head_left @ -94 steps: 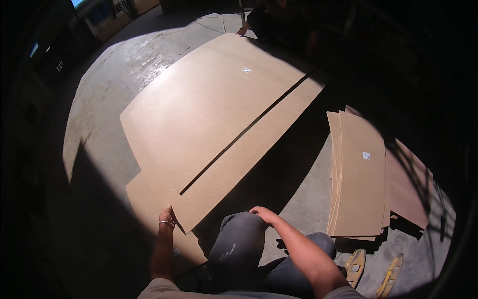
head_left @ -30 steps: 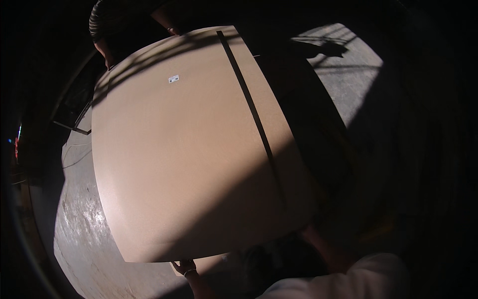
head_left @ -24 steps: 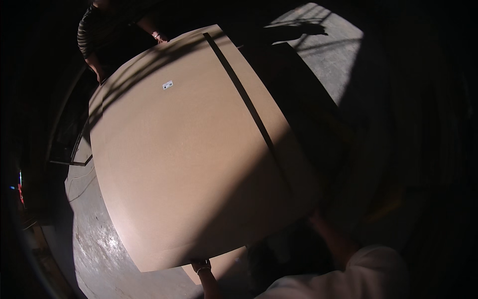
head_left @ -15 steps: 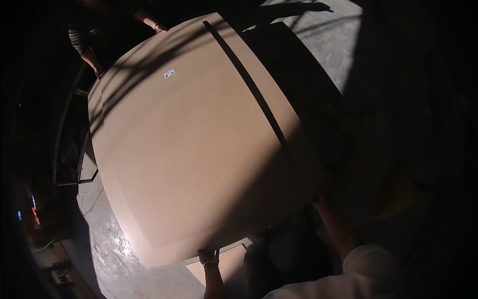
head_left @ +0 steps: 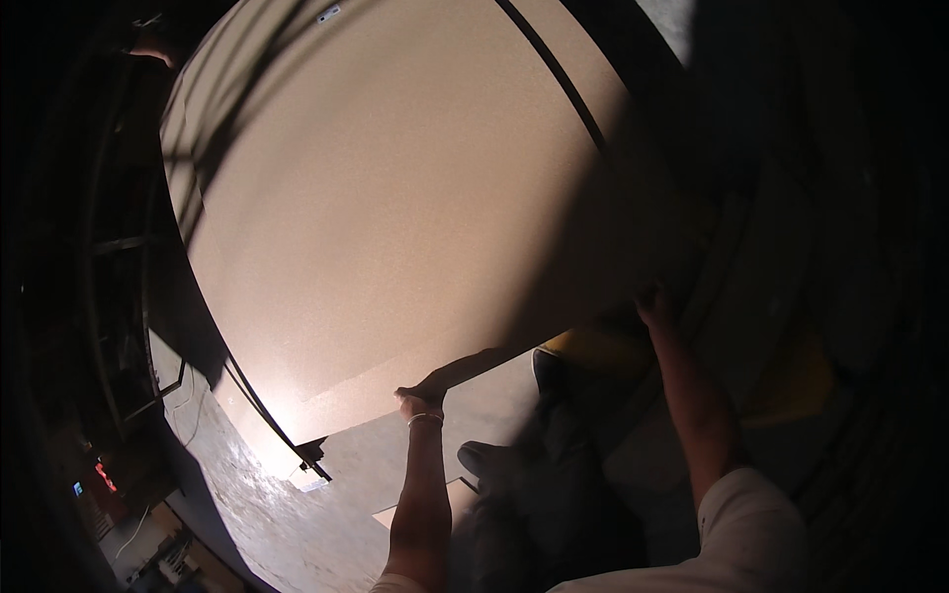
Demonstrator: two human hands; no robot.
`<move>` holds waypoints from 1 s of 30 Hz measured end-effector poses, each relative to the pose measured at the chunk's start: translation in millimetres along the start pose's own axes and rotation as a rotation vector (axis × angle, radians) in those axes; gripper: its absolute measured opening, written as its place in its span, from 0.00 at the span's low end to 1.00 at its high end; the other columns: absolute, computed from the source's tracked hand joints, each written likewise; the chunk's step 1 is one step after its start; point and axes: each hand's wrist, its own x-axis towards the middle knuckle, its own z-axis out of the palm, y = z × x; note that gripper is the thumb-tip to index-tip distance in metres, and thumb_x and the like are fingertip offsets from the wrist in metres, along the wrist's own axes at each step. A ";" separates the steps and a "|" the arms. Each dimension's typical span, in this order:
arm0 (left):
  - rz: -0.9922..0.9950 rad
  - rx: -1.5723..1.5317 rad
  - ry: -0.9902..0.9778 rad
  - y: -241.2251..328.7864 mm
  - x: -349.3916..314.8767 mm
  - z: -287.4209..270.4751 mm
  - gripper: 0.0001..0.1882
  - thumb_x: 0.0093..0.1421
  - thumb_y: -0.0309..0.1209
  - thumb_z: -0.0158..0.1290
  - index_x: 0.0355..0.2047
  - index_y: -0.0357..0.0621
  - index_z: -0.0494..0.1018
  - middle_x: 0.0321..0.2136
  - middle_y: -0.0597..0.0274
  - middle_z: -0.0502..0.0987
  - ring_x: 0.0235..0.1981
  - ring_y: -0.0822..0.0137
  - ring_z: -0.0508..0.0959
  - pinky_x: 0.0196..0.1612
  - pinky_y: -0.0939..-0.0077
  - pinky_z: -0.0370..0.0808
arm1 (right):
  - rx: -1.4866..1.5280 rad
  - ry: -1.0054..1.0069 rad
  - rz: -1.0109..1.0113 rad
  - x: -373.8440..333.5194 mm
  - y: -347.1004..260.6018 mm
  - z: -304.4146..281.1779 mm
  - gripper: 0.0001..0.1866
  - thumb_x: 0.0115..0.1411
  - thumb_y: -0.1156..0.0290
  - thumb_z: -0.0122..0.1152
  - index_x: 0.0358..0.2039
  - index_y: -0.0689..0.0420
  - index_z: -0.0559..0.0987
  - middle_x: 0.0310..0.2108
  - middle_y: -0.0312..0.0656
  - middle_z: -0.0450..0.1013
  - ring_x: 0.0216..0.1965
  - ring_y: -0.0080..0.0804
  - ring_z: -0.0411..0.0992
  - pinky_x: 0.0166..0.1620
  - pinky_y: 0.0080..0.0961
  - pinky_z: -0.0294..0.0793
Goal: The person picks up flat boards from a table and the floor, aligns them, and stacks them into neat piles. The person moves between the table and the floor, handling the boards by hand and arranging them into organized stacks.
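A large tan board (head_left: 395, 217), like fibreboard, fills the middle of the view, with a small white label (head_left: 329, 14) near its far side and a dark strip (head_left: 554, 69) along its right. My left hand (head_left: 420, 403) is closed on the board's near edge, a light bracelet on its wrist. Farther right, my right hand (head_left: 652, 304) grips the same edge at the shaded corner; its fingers are partly lost in the dark. Both my arms reach forward. Another person's hand (head_left: 153, 52) shows beside the board at the far left.
Below the board's lower left corner lies a pale surface with a dark edge (head_left: 262, 405). A dark metal frame (head_left: 119, 242) stands to the left. Concrete floor (head_left: 366, 460) and my shoe (head_left: 484, 457) show near me. Something yellow (head_left: 791, 385) is in shadow at right.
The board has shifted away from me and up in the view, with my hands on its near edge. My arms now show longer. Most of the other person has left the view.
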 end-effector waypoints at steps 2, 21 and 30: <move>-0.012 0.049 0.022 -14.3 8.7 51.3 0.36 0.67 0.57 0.30 0.59 0.37 0.62 0.57 0.47 0.69 0.52 0.50 0.74 0.55 0.53 0.75 | 0.140 -0.052 0.049 26.1 -6.6 18.2 0.17 0.63 0.63 0.56 0.49 0.56 0.72 0.47 0.44 0.71 0.51 0.41 0.67 0.56 0.43 0.66; 0.056 0.055 0.235 -122.7 118.9 291.7 0.25 0.67 0.49 0.45 0.49 0.38 0.71 0.42 0.53 0.76 0.38 0.56 0.76 0.39 0.59 0.76 | 0.211 -0.028 0.210 105.5 110.3 154.9 0.21 0.65 0.67 0.47 0.55 0.66 0.65 0.59 0.51 0.63 0.62 0.46 0.60 0.66 0.45 0.55; -0.183 0.102 -0.086 -167.0 116.5 292.0 0.21 0.68 0.44 0.44 0.49 0.38 0.69 0.45 0.54 0.76 0.44 0.59 0.77 0.47 0.65 0.78 | 0.213 -0.165 0.407 110.3 211.2 164.9 0.30 0.64 0.63 0.54 0.63 0.61 0.59 0.61 0.53 0.61 0.64 0.46 0.57 0.68 0.45 0.47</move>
